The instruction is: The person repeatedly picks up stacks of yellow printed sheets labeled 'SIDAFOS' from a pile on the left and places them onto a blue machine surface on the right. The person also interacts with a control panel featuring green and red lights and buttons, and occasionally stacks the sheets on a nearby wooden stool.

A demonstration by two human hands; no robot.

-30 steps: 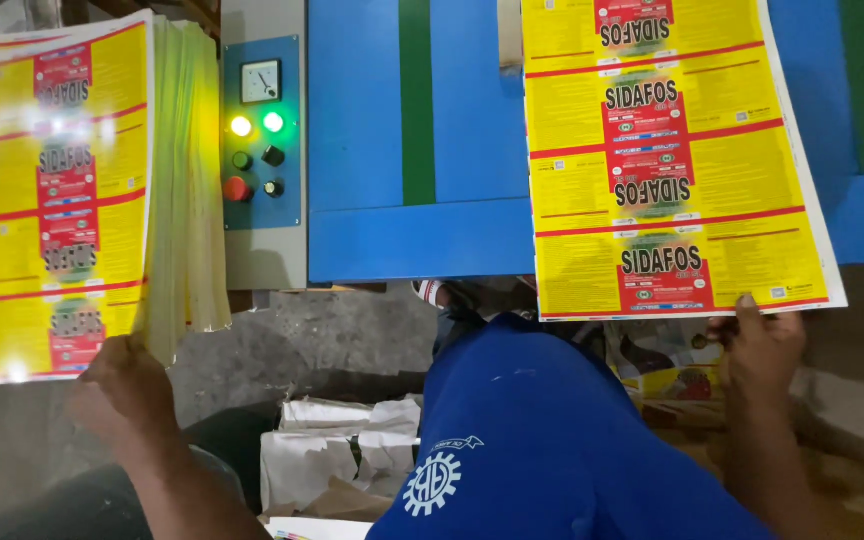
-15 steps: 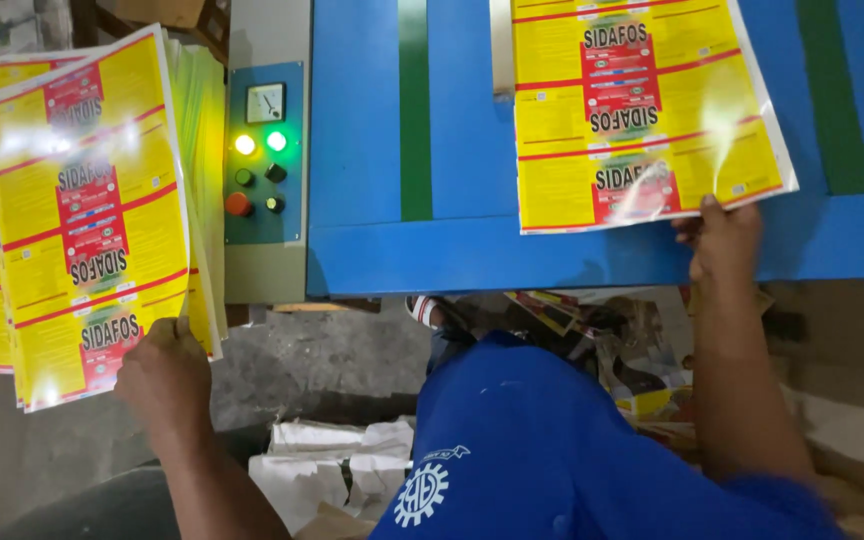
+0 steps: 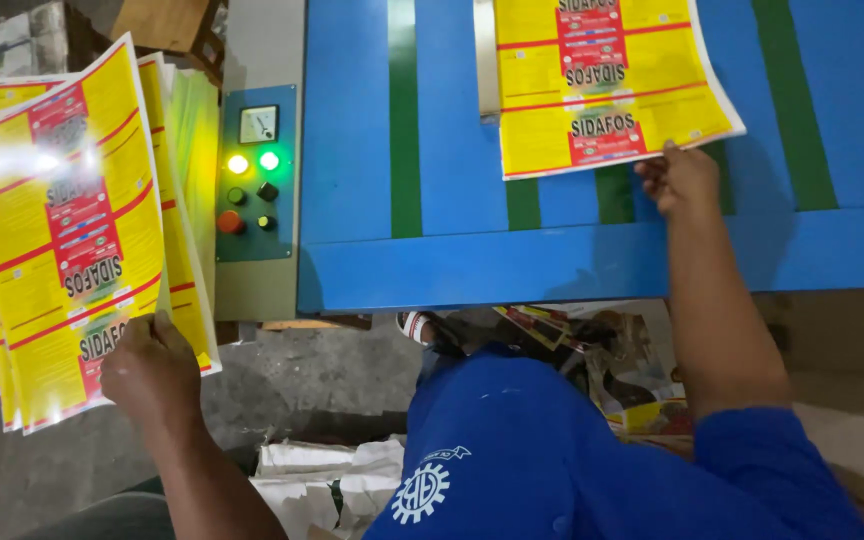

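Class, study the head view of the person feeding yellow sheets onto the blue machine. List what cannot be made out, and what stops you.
- Head view: top of the yellow sheet under the right hand, cut off by the upper edge.
- Stack of yellow sheets in the left hand: glare blurs the print, and the count is hidden.
- Dial on the control panel: too small to read.

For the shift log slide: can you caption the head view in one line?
Right hand feeds a yellow printed sheet onto the blue machine table; left hand holds a stack of matching sheets.
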